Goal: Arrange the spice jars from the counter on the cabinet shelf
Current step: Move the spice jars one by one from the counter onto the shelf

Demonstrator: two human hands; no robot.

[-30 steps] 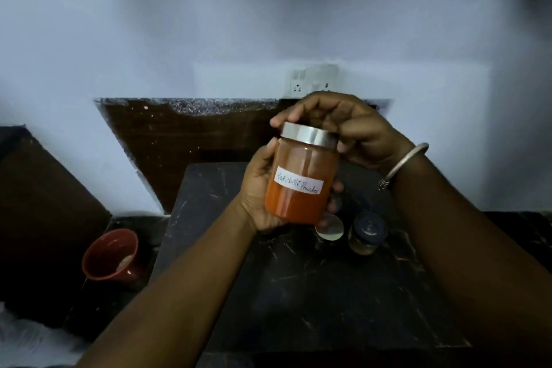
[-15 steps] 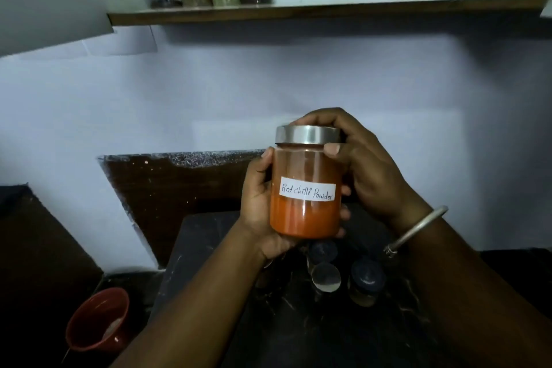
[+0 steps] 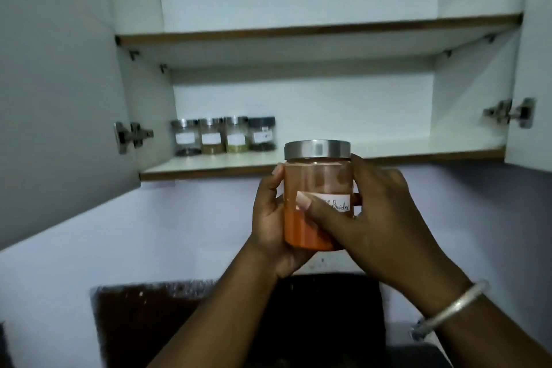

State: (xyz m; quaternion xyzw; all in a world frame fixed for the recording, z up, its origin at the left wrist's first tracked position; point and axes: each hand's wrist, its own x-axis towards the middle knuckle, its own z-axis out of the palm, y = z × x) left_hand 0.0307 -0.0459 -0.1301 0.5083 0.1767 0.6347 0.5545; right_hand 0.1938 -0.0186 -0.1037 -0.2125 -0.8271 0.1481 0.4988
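Jar [image 3: 316, 182], upright, is clasped on both sides by my left hand [image 3: 268, 218] and right hand [image 3: 379, 218] just below the shelf [image 3: 388, 152] edge, so I must lift it forward, right of the small jars [image 3: 222, 136].

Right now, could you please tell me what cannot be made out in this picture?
Head view: white label on the orange powder jar with steel lid, start covered by the thumb of the right hand.
Head view: fingers of the left hand, hidden behind that jar.
Head view: labels on four small clear jars on the lower white shelf, too small and blurred.
Head view: upper shelf top, hidden by its own board from below.
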